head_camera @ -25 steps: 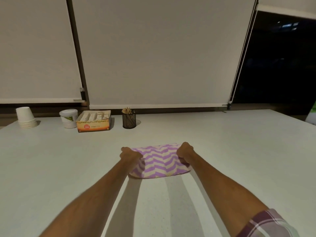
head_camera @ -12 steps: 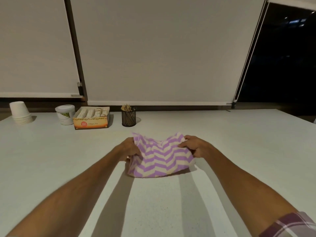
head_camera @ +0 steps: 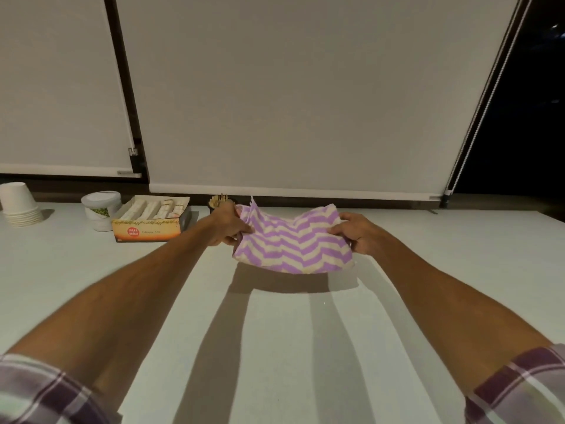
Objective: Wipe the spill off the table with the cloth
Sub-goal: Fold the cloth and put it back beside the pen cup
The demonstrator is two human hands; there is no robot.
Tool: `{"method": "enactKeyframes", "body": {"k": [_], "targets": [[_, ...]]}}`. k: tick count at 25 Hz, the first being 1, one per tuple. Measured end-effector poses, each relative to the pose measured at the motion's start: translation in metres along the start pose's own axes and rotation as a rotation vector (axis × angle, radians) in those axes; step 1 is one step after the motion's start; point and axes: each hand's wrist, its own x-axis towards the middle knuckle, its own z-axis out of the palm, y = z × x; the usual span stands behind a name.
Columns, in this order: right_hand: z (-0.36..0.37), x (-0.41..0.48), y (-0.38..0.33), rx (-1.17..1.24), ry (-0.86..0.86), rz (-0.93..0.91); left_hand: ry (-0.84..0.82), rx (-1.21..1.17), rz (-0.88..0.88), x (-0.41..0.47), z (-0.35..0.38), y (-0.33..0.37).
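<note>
Held between both hands: cloth (head_camera: 292,241), purple-and-cream zigzag pattern, folded, lifted clear of the table (head_camera: 91,270) with a dark shadow directly beneath it. Gripped at its left edge by the left hand (head_camera: 227,229), fingers closed on the fabric. Gripped at its right edge by the right hand (head_camera: 356,235), thumb on top, fingers curled under. Sagged slightly in the middle, top edge raised at both corners, a loose thread standing up at the upper left corner. Positioned over the far middle of the table, both arms extended forward. No spill discernible on the pale surface at this resolution.

Along the far left edge: stack of paper cups (head_camera: 20,203), upside down; white tub (head_camera: 101,209) with a green label just beside an open orange carton (head_camera: 149,220) holding pale packets in rows. Behind the left hand, mostly hidden: dark holder (head_camera: 218,201) with sticks. Plaid sleeves (head_camera: 519,390) rolled up at both bottom corners. Window blinds (head_camera: 290,93) lowered behind the table.
</note>
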Motion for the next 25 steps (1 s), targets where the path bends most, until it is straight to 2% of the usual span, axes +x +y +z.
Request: {"method": "enactKeyframes", "body": {"k": [5, 10, 12, 14, 16, 18, 20, 22, 25], "targets": [[0.002, 0.063, 0.013, -0.053, -0.004, 0.016, 0.071, -0.020, -0.070, 0.059, 0.023, -0.023], [0.005, 0.118, 0.034, -0.018, 0.009, -0.005, 0.117, -0.071, -0.038, 0.108, 0.046, -0.038], [0.006, 0.136, 0.038, -0.003, 0.068, -0.052, 0.207, -0.110, -0.026, 0.123, 0.051, -0.037], [0.008, 0.152, 0.041, -0.220, 0.201, -0.124, 0.339, 0.024, 0.034, 0.132, 0.059, -0.038], [0.015, 0.159, 0.046, -0.560, 0.282, -0.217, 0.359, 0.270, 0.164, 0.131, 0.074, -0.042], [0.030, 0.160, 0.059, -0.763, 0.195, -0.348, 0.242, 0.425, 0.257, 0.126, 0.092, -0.053], [0.043, 0.160, 0.081, -0.964, 0.072, -0.417, 0.117, 0.645, 0.258, 0.125, 0.102, -0.068], [0.048, 0.163, 0.099, -1.167, 0.008, -0.422, 0.042, 0.821, 0.224, 0.126, 0.105, -0.079], [0.046, 0.161, 0.096, -1.229, 0.014, -0.388, -0.010, 0.869, 0.176, 0.118, 0.101, -0.079]]}}
